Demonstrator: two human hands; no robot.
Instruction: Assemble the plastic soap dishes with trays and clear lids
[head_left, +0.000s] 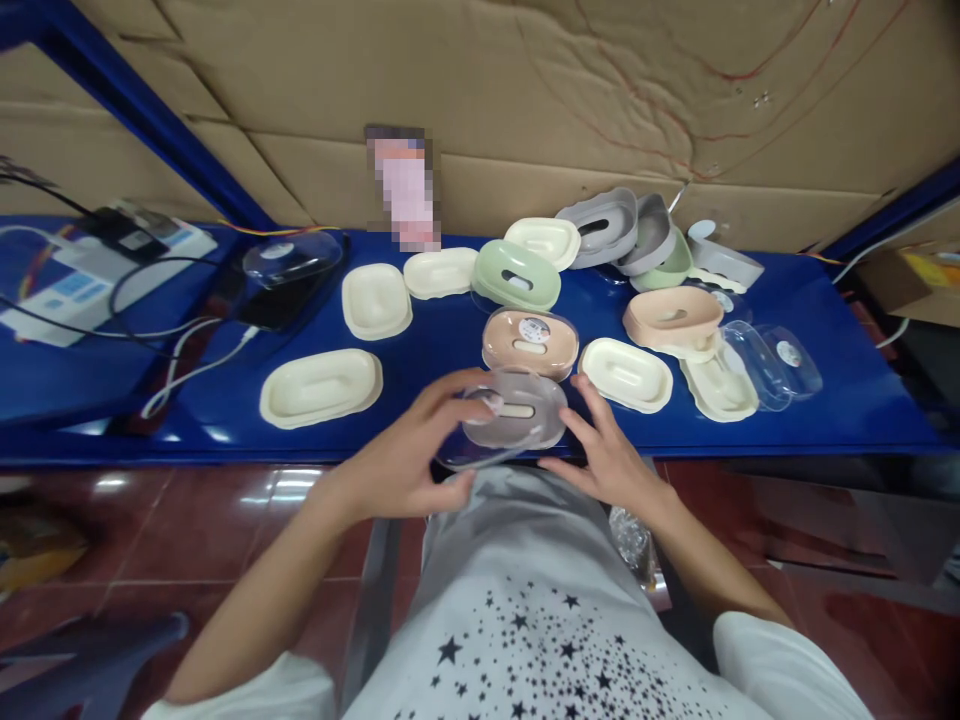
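A grey oval box (514,425) with a slot in its top, a cream piece showing through, sits at the table's front edge between my hands. My left hand (409,450) curls its thumb and fingers around a clear plastic lid (480,458) at the box's left and front; its index finger reaches over the box top. At the box's right end is my right hand (611,450), fingers spread, one fingertip touching the rim. Just behind stands a peach box (499,345) under a clear cover with a round label. A cream oval tray (627,375) lies to its right.
More cream trays (322,388) lie to the left. Behind are a green box (517,275) and grey boxes (600,228); a peach box (673,318) and clear lids (784,368) are at right. A phone (281,300) with a cable and a power strip (67,300) are at far left.
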